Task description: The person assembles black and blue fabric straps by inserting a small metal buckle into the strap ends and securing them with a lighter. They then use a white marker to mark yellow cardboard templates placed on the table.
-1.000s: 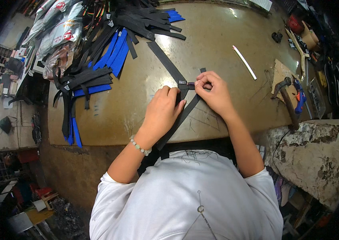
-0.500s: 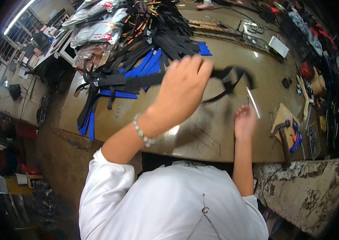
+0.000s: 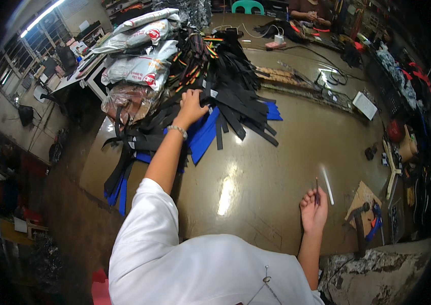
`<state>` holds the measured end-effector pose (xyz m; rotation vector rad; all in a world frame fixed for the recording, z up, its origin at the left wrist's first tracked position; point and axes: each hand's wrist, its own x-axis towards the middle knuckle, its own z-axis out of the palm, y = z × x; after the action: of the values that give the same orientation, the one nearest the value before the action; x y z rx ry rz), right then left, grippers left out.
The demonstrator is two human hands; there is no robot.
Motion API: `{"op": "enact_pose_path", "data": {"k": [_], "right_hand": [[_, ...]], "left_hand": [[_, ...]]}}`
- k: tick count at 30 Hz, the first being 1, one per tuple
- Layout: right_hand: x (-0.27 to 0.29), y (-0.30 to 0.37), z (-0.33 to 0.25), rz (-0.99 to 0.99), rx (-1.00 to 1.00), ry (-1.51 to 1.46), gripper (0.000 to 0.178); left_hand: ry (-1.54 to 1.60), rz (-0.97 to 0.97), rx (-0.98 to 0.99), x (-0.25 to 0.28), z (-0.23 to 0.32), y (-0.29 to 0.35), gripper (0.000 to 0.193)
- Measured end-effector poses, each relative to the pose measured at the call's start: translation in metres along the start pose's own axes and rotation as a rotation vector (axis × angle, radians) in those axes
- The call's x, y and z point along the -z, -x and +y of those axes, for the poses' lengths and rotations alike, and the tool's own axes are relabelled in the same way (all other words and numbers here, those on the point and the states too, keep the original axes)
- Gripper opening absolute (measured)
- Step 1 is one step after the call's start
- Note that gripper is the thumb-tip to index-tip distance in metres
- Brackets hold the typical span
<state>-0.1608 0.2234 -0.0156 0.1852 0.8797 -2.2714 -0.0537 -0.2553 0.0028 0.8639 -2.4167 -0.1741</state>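
Observation:
My left hand [image 3: 191, 105] reaches to the edge of a heap of black webbing straps [image 3: 233, 104], fingers curled down onto them. Their tips are partly hidden, but they appear closed on a black strap. Blue webbing strips [image 3: 204, 136] poke out beneath the heap by my wrist. My right hand [image 3: 313, 209], palm up over the table's right side, has its fingers curled around a slim dark pointed stick [image 3: 317, 192], perhaps a pencil. Just right of it lies a thin white stick [image 3: 328, 186].
Silvery plastic packages [image 3: 141, 63] are stacked at the table's far left. A hammer [image 3: 359, 229] and a blue-handled tool [image 3: 374, 223] lie at the right edge. A white pad [image 3: 364, 105] is farther back. Another person's hands [image 3: 312, 18] show at the far end.
My left hand has moved from mid-table, where it held a black strap, up and left to the heap. The view has tilted up. My right hand still holds the dark stick.

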Motion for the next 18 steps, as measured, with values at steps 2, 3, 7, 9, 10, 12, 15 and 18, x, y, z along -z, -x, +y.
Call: {"op": "enact_pose_path", "data": {"k": [2, 3, 7, 9, 10, 12, 15, 18], "right_hand": [[-0.002, -0.001, -0.001, -0.008, -0.022, -0.003, 0.018], [-0.002, -0.001, -0.001, -0.011, -0.033, -0.002, 0.018], [-0.003, 0.000, -0.003, -0.007, -0.061, -0.020, 0.019], [-0.004, 0.000, -0.003, 0.012, -0.106, -0.037, 0.019], [-0.004, 0.001, -0.003, 0.024, -0.130, -0.065, 0.019], [-0.005, 0.001, -0.002, 0.011, -0.159, -0.048, 0.019], [-0.005, 0.001, -0.001, -0.009, -0.159, -0.035, 0.019], [-0.005, 0.001, -0.003, -0.008, -0.162, -0.072, 0.019]], "left_hand": [[-0.016, -0.057, -0.051, 0.005, -0.006, -0.010, 0.044], [-0.018, -0.087, -0.093, 0.015, -0.006, -0.018, 0.045], [0.046, -0.173, -0.085, 0.056, -0.009, -0.058, 0.040], [0.014, -0.233, 0.032, 0.060, -0.015, -0.077, 0.044], [0.040, -0.214, 0.045, 0.058, -0.021, -0.083, 0.046], [-0.002, -0.291, -0.011, 0.045, -0.037, -0.087, 0.050], [-0.074, -0.305, -0.122, 0.023, -0.056, -0.084, 0.061], [-0.084, -0.272, -0.117, 0.023, -0.056, -0.090, 0.056]]}}
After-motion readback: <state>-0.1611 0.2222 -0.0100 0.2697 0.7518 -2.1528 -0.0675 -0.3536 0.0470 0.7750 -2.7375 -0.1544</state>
